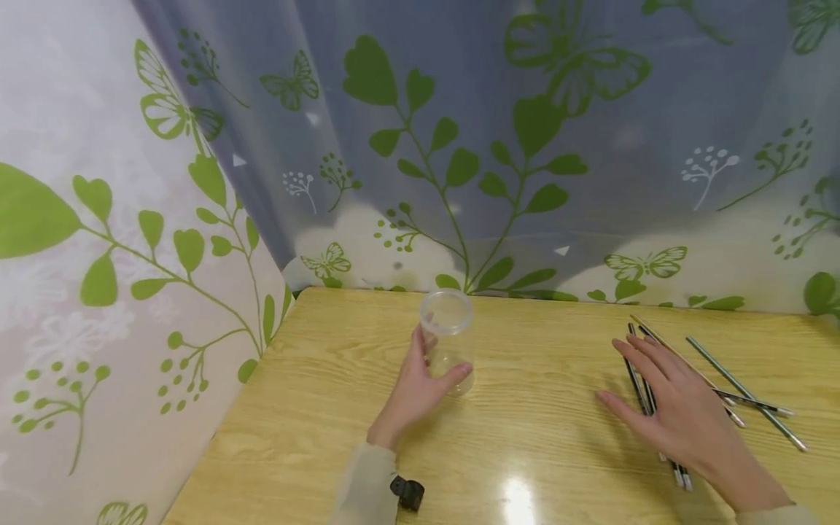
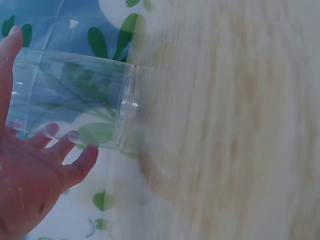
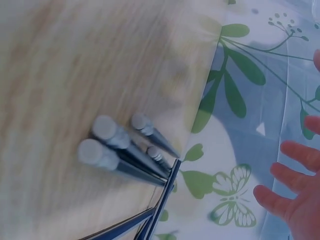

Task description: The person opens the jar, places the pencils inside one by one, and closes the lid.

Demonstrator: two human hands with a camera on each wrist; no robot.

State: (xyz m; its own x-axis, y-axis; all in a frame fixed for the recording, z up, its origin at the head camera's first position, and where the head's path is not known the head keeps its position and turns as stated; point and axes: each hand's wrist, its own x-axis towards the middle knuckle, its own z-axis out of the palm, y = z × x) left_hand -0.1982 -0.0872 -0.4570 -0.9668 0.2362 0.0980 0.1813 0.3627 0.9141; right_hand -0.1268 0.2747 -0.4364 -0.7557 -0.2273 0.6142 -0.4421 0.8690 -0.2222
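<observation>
A clear plastic jar (image 1: 448, 357) with a pale rim stands upright near the far edge of the wooden table. My left hand (image 1: 420, 394) holds it from the left, thumb across the front and fingers round the far side. Close up, the left wrist view has the jar (image 2: 70, 90) between the thumb and several fingertips. Over several scattered pencils, my right hand (image 1: 682, 415) is spread with straight fingers and nothing gripped. Dark pencils (image 1: 635, 375) lie under it, partly hidden; their white ends (image 3: 91, 151) face the right wrist camera.
A green pencil (image 1: 744, 390) lies slanted at the right, crossed by a dark one. Butterfly-and-leaf-patterned curtains (image 1: 420, 182) hang along the back and left edges of the wooden table (image 1: 525, 445). A black strap device (image 1: 408, 494) sits at the left cuff.
</observation>
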